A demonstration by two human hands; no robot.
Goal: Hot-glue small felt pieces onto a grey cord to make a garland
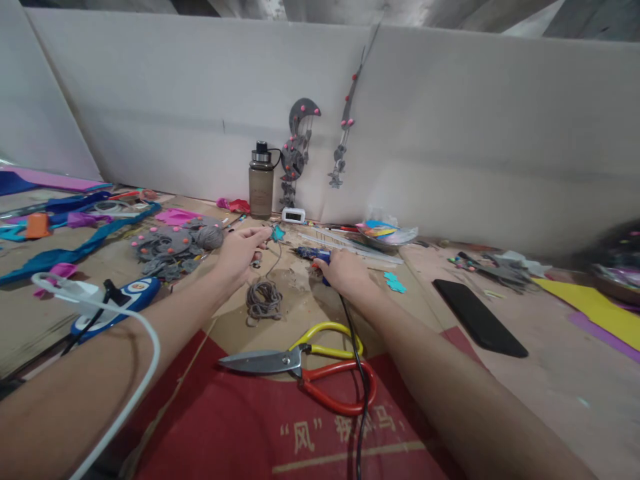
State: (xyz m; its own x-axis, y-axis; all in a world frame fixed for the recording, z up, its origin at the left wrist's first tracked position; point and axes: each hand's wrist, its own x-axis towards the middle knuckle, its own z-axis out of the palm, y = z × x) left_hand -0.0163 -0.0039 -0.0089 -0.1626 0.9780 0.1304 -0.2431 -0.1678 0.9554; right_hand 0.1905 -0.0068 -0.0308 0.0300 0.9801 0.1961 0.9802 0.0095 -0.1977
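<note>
My left hand point(243, 252) pinches a small teal cutout point(278, 233), star- or flower-like, at its fingertips. From the cutout a grey cord runs down to a loose coil of grey yarn point(263, 300) on the cardboard. In my right hand point(347, 272) is a blue hot glue gun point(314, 253), its nozzle pointing left toward the cutout but apart from it. The glue gun's black cord point(356, 353) trails down over the scissors. More teal cutouts point(395, 281) lie right of my right hand. Yellow-and-red-handled scissors point(295, 363) rest in front, blades to the left.
Grey felt pieces with pink dots point(167, 247) and a blue power strip point(123, 303) lie left. A bottle point(261, 183) and small clock point(293, 215) stand by the wall, near hanging grey decorations point(295, 157). A phone point(479, 317) lies right. A white cable point(153, 347) crosses my left forearm.
</note>
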